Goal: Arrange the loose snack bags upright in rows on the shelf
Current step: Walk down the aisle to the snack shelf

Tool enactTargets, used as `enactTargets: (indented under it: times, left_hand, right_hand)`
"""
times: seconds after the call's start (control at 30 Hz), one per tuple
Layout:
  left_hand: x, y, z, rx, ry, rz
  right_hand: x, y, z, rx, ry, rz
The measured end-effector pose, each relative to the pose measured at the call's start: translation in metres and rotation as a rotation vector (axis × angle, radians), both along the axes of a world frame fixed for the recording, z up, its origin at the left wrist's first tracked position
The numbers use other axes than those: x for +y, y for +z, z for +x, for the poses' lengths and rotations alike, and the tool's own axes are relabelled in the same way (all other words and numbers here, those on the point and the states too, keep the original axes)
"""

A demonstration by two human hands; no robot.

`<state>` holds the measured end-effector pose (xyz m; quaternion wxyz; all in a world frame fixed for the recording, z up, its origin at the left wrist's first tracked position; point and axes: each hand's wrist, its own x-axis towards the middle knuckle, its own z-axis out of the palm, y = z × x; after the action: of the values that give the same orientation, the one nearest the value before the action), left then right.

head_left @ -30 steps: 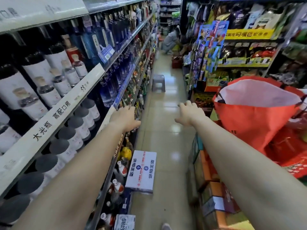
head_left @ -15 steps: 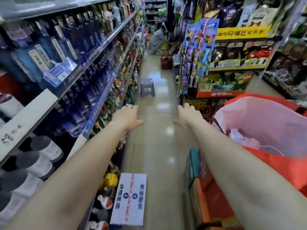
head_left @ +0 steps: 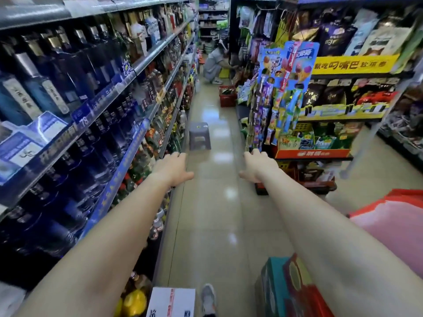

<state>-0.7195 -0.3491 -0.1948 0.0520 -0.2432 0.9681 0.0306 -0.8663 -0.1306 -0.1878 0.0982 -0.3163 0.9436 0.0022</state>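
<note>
Both my arms stretch forward over a shop aisle. My left hand [head_left: 174, 168] and my right hand [head_left: 258, 166] hang in the air, fingers relaxed and pointing down, holding nothing. Snack bags [head_left: 325, 141] stand upright in an orange display box on the low shelf at the right, just beyond my right hand. More dark snack bags [head_left: 332, 40] fill the upper shelf above a yellow shelf banner [head_left: 352, 64]. A hanging strip of colourful sweets [head_left: 283, 92] covers that shelf unit's near corner.
Bottle shelves [head_left: 96, 104] line the left side. A grey plastic stool [head_left: 199, 136] stands in the aisle ahead. A person crouches far down the aisle [head_left: 214, 65] by a red basket [head_left: 227, 96]. A white carton [head_left: 171, 302] and stacked boxes [head_left: 288, 287] lie near my feet; a red bag [head_left: 393, 216] hangs at right.
I have moved forward along the aisle: the stool and snack shelf are nearer, the red bag has slid to the lower right. Both hands stay outstretched and hold nothing.
</note>
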Motion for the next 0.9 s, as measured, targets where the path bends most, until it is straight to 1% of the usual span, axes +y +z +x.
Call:
enactTargets:
  times: [0.2,0.37,0.6,0.8,0.9]
  left_hand:
    - [-0.105,0.003,-0.108,0.003,-0.040,-0.001]
    - [-0.191,0.009,-0.191,0.012,-0.076,-0.007]
    - [-0.286,0.001,-0.308,-0.022,-0.075,0.008]
    - [-0.365,-0.009,-0.435,-0.039,-0.069,-0.007]
    - [-0.402,-0.005,-0.504,-0.037,-0.048,0.011]
  right_hand:
    - [-0.112,0.009,-0.104,-0.004,0.017,0.013]
    - [-0.203,0.012,-0.181,-0.017,0.021,-0.018]
    - [-0.302,-0.001,-0.295,-0.033,0.026,-0.014]
    - [-0.380,-0.020,-0.430,-0.024,0.025,-0.018]
    - [-0.421,-0.018,-0.505,-0.035,0.021,-0.013]
